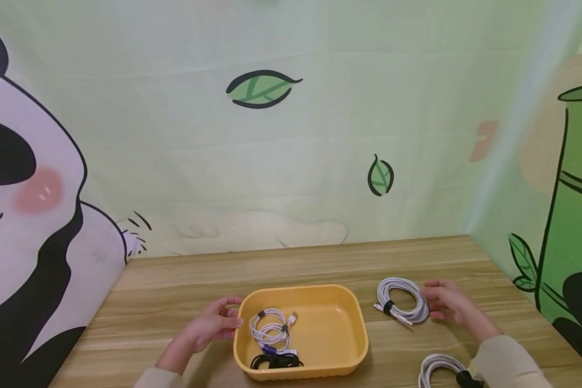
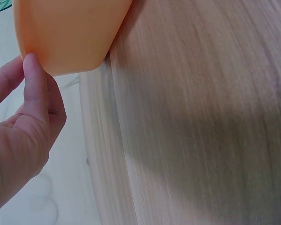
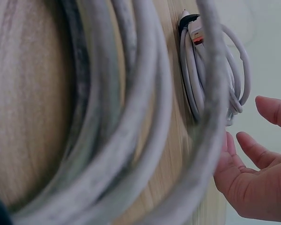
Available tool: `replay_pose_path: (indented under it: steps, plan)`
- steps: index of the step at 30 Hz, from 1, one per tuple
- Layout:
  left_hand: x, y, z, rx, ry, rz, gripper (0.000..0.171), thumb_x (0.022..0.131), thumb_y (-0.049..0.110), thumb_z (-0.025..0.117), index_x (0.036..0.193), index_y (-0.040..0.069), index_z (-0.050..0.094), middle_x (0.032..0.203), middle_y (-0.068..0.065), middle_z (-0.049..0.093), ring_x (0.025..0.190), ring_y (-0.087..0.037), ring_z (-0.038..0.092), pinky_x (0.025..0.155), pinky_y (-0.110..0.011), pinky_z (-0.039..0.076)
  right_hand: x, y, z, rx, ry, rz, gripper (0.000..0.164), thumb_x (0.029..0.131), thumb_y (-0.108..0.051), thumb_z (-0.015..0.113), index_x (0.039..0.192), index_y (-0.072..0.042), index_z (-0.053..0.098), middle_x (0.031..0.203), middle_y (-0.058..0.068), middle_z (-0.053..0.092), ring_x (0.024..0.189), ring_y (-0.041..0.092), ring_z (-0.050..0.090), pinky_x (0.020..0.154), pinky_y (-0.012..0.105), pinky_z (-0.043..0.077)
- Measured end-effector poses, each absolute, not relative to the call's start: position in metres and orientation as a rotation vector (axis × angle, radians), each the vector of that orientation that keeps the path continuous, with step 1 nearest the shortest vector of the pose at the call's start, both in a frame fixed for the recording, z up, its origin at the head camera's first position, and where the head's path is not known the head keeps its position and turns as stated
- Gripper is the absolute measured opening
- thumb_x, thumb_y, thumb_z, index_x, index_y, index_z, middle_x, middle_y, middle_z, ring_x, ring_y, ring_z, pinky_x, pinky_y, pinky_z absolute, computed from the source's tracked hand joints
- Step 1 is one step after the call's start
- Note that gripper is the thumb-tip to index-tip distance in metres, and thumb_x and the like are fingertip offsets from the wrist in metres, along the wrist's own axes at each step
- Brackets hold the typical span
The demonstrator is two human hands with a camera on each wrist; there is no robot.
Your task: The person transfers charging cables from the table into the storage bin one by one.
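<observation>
Low and right of centre, the coiled grey-white cable [image 1: 421,308] sits just left of the right hand [image 1: 447,302], easily the nearer one; its fingers are loosely spread, contact unclear. Further left, the left hand [image 1: 215,325] pinches the yellow tray's [image 1: 330,334] left rim.

Light falls soft; shadow darkens the table [image 2: 201,136]; the foreground cable [image 3: 145,56] blurs.

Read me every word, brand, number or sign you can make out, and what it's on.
No readable text on the yellow tray or the coiled cables.
Cable plugs: too small or blurred to read.
Red mark on the backdrop: too blurred to tell whether it's a character.
</observation>
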State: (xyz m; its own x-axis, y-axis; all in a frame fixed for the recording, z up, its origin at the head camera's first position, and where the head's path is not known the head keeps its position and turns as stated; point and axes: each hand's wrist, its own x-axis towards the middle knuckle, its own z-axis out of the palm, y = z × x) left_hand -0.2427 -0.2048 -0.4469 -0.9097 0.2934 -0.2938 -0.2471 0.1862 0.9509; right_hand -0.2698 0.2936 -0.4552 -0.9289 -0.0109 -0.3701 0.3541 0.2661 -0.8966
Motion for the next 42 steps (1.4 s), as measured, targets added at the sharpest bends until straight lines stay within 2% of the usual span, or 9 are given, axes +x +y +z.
replay_pose_path:
  steps: [24,42]
  plan:
    - [-0.243,-0.205,-0.448,0.023,2.071,1.757,0.053,0.080,0.001,0.059,0.126,-0.002,0.034,0.085,-0.003,0.044,0.072,-0.011,0.051,0.063,-0.024,0.049,-0.268,0.289,-0.463,0.368,2.231,-1.701,0.060,0.083,-0.022,0.057,0.126,0.007,0.028,0.076,-0.002,0.050,0.068,0.013,0.051,0.061,0.030,0.049]
    - [-0.245,-0.206,-0.450,0.017,2.065,1.750,0.052,0.081,0.000,0.057,0.127,-0.001,0.033,0.086,-0.003,0.044,0.073,-0.012,0.050,0.062,-0.023,0.049,-0.269,0.287,-0.466,0.349,2.197,-1.741,0.058,0.081,-0.016,0.057,0.124,0.008,0.027,0.072,-0.004,0.051,0.066,0.012,0.053,0.060,0.030,0.050]
